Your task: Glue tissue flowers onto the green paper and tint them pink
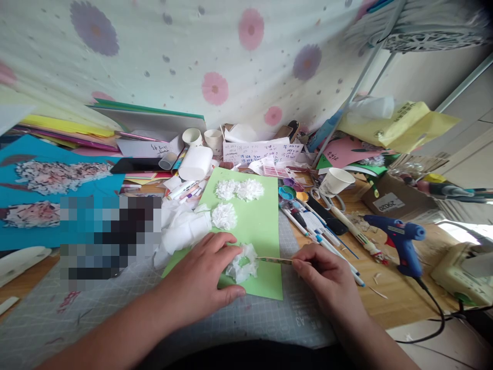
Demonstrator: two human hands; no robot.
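Head: tissue [187,231], pens [296,221] around green paper [262,221]

The cutting mat [269,324] lies on the table [400,303]. The card [265,221] lies on the mat, with three rosettes [224,216] toward its rear and a tissue ring [233,270] toward its front. Loose tissue [185,232] lies left of the card; markers [331,240] lie right. Farther right, the glue gun [404,241] lies before the box [400,200]. The curtain [173,67] hangs behind the table.
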